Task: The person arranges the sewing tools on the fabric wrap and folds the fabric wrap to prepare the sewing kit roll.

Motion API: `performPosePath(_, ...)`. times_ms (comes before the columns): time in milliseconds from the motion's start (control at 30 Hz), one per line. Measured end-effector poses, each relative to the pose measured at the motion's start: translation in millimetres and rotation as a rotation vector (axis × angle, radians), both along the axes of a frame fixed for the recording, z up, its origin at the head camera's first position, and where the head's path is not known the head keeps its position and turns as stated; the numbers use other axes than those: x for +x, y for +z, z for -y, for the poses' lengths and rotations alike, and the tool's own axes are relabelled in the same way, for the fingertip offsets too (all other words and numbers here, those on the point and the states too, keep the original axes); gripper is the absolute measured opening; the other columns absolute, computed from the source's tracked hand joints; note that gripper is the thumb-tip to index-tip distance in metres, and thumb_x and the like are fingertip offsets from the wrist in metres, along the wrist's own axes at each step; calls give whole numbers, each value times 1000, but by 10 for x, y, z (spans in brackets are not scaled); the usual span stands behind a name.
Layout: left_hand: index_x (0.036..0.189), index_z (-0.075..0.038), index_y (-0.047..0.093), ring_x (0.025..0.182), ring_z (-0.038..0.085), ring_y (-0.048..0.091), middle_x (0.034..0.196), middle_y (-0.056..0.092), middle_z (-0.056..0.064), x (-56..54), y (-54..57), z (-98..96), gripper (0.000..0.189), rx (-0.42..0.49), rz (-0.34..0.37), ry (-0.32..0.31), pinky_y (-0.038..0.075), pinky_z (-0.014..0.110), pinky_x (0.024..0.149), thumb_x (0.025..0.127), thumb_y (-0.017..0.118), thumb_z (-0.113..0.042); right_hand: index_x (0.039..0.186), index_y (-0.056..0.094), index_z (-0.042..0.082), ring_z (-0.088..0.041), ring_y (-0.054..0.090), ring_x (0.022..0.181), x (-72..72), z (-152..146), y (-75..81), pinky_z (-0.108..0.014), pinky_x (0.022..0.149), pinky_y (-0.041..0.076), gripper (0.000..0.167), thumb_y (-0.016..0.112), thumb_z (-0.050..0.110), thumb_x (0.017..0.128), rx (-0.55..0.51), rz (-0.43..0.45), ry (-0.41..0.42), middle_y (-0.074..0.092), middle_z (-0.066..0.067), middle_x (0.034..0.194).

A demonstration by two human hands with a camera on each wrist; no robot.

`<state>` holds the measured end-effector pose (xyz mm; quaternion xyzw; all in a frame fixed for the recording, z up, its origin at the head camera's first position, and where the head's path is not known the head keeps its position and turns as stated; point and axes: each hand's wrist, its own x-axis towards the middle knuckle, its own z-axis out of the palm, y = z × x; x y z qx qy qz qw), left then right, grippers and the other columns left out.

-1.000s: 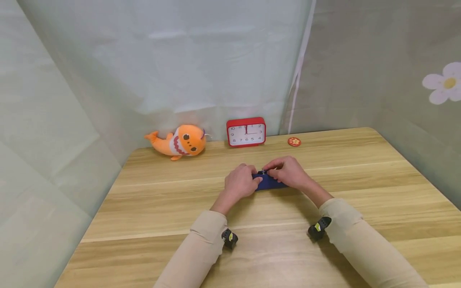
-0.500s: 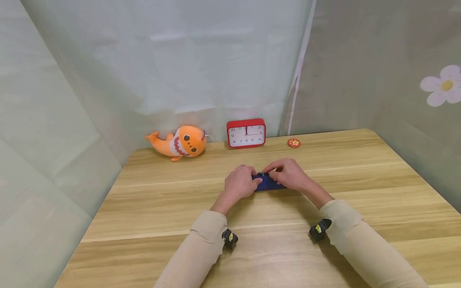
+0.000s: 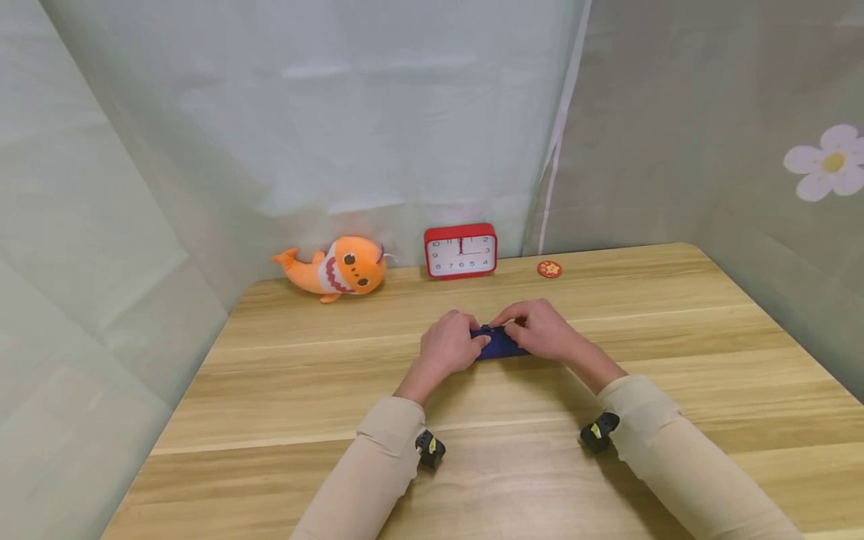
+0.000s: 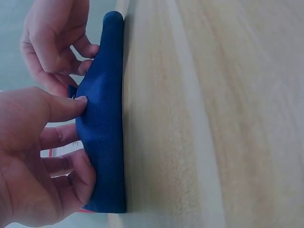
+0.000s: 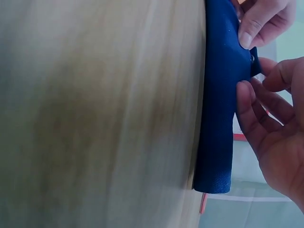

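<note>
A long, narrow dark-blue cloth pouch (image 3: 502,346) lies on the wooden table (image 3: 486,480) between both hands. My left hand (image 3: 447,345) grips its left part, thumb on the near face and fingers behind, as the left wrist view shows. A small blue tab with a shiny metal bit (image 5: 255,61) sticks up from the pouch's top edge. My right hand (image 3: 540,330) has its index fingertip at this tab, with the thumb and curled fingers holding the pouch's upper edge. The back of the pouch is hidden in the head view.
Along the back edge stand an orange shark plush (image 3: 337,266) and a red-framed clock (image 3: 461,252). A small round red piece with a star (image 3: 550,269) lies to the right of the clock. Pale curtains hang behind the table.
The right index finger and the tab have shifted slightly left and lower, and the tab stands out less. The left hand keeps its grip on the pouch.
</note>
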<state>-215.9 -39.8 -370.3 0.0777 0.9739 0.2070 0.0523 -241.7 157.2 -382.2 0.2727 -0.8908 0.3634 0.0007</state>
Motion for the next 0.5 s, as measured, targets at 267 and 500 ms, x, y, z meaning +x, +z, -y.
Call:
performPosePath(267,124,-13,76,103,25,66,121,69,9,-8,-9,25,35,7,17,8,57,43,86,100,71,-39,108,82,4,-23,73,96,30,29,2,-45,88,60,24,62,-1,95,63,-129,70,81,-10,106)
performPosePath(500,124,-13,76,105,25,67,122,70,9,-8,-6,24,36,12,30,12,57,44,88,100,73,-38,109,83,5,-25,76,100,21,8,-32,-45,90,60,26,63,-2,94,52,-129,75,81,-10,108)
